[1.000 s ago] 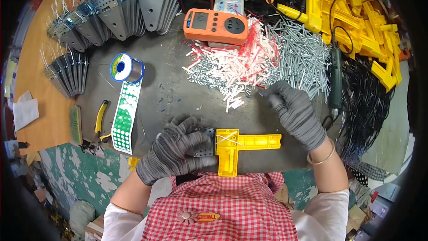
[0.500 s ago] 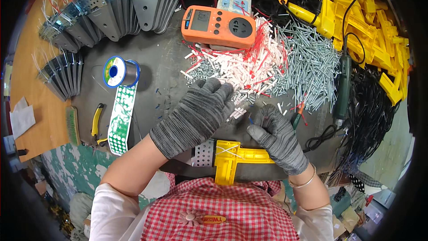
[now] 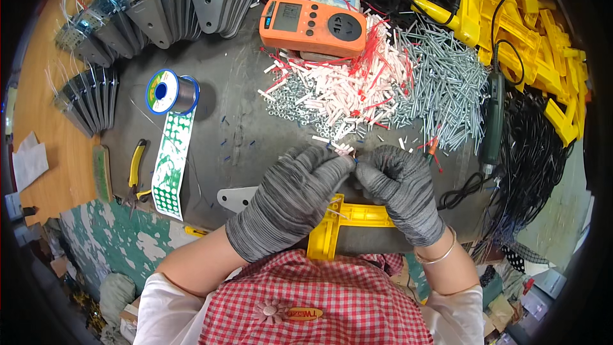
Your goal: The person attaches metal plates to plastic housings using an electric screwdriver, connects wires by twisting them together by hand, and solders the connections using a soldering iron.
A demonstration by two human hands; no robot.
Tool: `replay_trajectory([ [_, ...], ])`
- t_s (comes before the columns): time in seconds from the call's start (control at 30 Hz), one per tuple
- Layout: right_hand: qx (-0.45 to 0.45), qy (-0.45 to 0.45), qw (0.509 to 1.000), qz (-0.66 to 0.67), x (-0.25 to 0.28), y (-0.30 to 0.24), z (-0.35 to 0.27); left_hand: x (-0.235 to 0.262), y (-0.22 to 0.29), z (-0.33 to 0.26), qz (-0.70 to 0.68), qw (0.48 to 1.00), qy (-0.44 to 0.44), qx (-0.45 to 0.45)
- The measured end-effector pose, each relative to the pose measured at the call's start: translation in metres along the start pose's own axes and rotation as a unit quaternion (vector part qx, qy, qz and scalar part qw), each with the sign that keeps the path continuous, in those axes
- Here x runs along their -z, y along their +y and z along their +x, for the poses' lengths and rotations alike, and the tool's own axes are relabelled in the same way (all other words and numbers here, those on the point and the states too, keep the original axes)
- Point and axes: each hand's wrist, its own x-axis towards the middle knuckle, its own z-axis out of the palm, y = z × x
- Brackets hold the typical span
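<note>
Both my hands wear grey striped knit gloves and meet fingertip to fingertip near the bench's front. My right hand (image 3: 403,195) is closed, pinching a thin blue wire (image 3: 355,159) whose tip shows between the gloves. My left hand (image 3: 295,195) is closed too, its fingertips at that wire; whatever it holds is hidden. A few white sleeves (image 3: 343,149) lie just beyond the fingertips. Under my hands is a yellow plastic bracket (image 3: 324,239) with pale wires across it. A grey metal plate with holes (image 3: 235,199) pokes out beside my left hand.
Beyond my hands lie piles of white sleeves (image 3: 332,92), nuts (image 3: 290,105) and screws (image 3: 447,89), with an orange meter (image 3: 313,27) behind. Left are a solder spool (image 3: 171,91), sticker strip (image 3: 171,172) and yellow-handled pliers (image 3: 136,165). A green electric screwdriver (image 3: 493,124) stands right.
My left hand has come back from the edge of the sleeve pile to my right hand. The right hand has shifted little, still pinching the blue wire. The metal plate's holed end shows more.
</note>
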Motion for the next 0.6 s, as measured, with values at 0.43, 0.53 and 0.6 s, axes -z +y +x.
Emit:
replay_trajectory([
  [0.43,0.103,-0.022,0.99,-0.098,0.002,0.003,-0.006,0.007,-0.006,-0.005,-0.027,0.999,0.001,-0.021],
  [0.53,0.09,-0.049,0.99,-0.098,0.006,0.003,-0.004,0.007,-0.009,-0.003,-0.006,0.994,-0.012,-0.112],
  [0.6,0.081,-0.063,0.991,-0.091,0.008,0.006,-0.004,0.008,-0.011,-0.003,0.002,0.993,-0.02,-0.112],
])
